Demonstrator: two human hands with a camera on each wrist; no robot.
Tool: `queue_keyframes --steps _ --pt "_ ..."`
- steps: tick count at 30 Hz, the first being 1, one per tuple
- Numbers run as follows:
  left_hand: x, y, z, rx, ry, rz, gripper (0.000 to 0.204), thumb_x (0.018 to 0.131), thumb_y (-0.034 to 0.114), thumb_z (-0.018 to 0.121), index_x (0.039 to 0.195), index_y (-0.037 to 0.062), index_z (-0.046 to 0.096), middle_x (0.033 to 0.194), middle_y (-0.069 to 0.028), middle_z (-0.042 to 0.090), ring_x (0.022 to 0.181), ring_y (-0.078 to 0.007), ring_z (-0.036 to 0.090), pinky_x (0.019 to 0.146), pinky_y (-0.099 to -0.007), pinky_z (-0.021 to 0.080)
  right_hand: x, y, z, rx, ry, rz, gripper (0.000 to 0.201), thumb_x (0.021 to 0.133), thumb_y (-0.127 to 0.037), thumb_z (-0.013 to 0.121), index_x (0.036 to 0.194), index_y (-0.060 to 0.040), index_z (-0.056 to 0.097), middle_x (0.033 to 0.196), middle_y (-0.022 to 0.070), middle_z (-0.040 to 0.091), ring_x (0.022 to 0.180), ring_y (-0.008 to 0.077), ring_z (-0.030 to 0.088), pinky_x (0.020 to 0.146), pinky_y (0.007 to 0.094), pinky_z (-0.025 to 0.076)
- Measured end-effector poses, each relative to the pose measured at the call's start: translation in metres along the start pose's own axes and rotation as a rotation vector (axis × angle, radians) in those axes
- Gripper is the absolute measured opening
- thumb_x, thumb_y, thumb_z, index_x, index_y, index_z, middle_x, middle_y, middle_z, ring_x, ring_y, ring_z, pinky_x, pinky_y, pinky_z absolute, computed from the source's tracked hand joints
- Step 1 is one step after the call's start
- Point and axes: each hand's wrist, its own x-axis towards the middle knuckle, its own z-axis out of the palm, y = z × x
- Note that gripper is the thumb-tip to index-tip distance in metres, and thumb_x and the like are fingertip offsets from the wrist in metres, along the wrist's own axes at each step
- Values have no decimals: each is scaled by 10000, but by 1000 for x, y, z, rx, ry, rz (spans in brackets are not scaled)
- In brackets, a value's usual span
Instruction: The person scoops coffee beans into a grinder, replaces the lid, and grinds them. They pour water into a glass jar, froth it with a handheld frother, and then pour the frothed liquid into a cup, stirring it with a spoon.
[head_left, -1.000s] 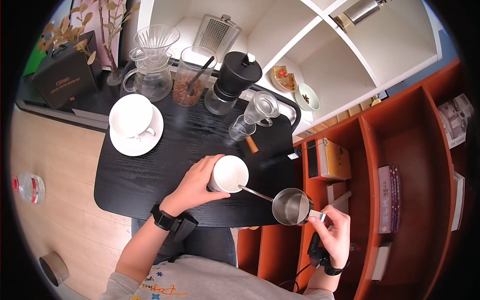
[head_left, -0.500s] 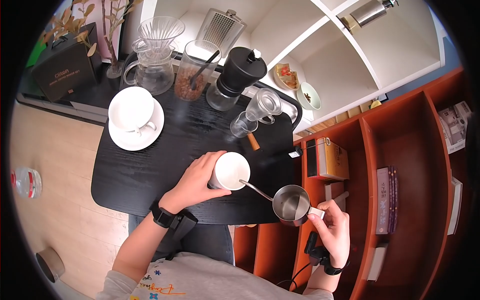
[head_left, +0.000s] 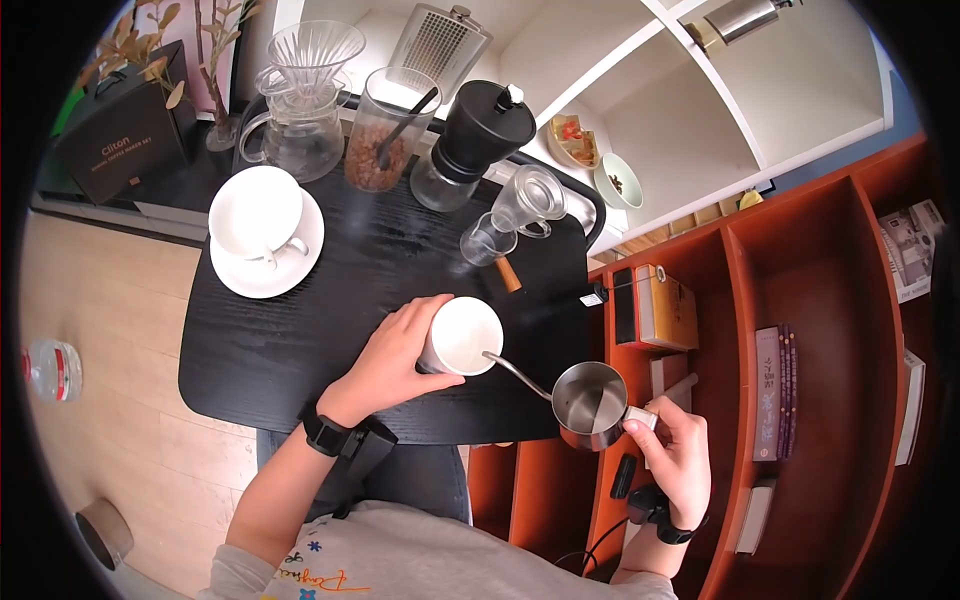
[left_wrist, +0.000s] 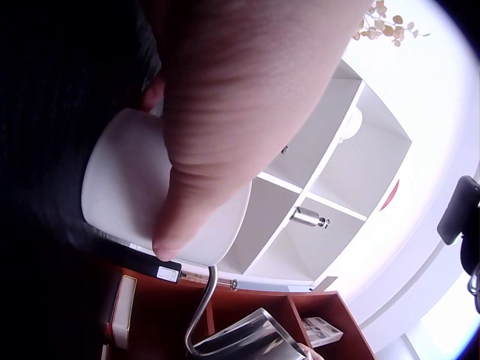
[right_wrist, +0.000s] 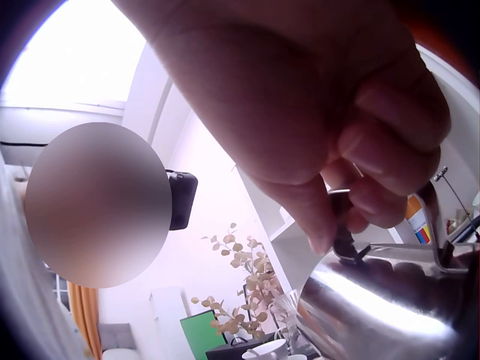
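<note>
In the head view my left hand (head_left: 385,360) grips a white cup (head_left: 466,337) over the black table, with the thumb along its near side and the other fingers round the far side. My right hand (head_left: 678,455) holds a small stainless steel gooseneck kettle (head_left: 590,405) by its handle, right of the cup. The thin spout (head_left: 520,378) reaches left, its tip over the cup's mouth. Water shows inside the kettle. From the left wrist, the thumb presses the cup's wall (left_wrist: 124,180) and the spout (left_wrist: 201,307) meets the rim. The right wrist view shows fingers curled round the handle above the shiny kettle body (right_wrist: 375,307).
On the black table (head_left: 290,350) stand a white cup and saucer (head_left: 262,280), a glass server with dripper (head_left: 305,140), a glass of beans (head_left: 375,165), a hand grinder (head_left: 480,130) and small glassware (head_left: 525,200). A red-brown bookshelf (head_left: 800,260) borders the right side.
The head view has shifted slightly. My right hand and the kettle have moved a little to the right, and more of the kettle's near wall shows. Both hands keep their holds.
</note>
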Motion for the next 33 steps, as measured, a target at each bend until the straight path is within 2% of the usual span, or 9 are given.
queue_keyframes --steps 12,20,33 --pt "0 2 -1 8 -8 -9 845 648 264 798 1326 21 358 1238 -159 481 1156 -324 479 973 -397 378 1 -2 -2 -13 -5 -3 274 806 -185 706 708 16 547 473 95 446 415 131 381 422 271 314" --pt "0 3 -1 16 -5 -8 842 650 262 799 1329 27 358 1231 -155 483 1147 -317 487 966 -389 385 0 -6 -6 -44 -34 -36 278 810 -204 707 717 14 561 490 99 484 408 129 439 419 260 337" --pt "1 3 -1 17 0 5 840 658 270 796 1330 23 357 1223 -160 486 1140 -319 490 963 -388 386 0 -6 -6 -80 -39 -41 289 806 -220 712 722 15 565 486 99 479 403 130 434 416 261 335"
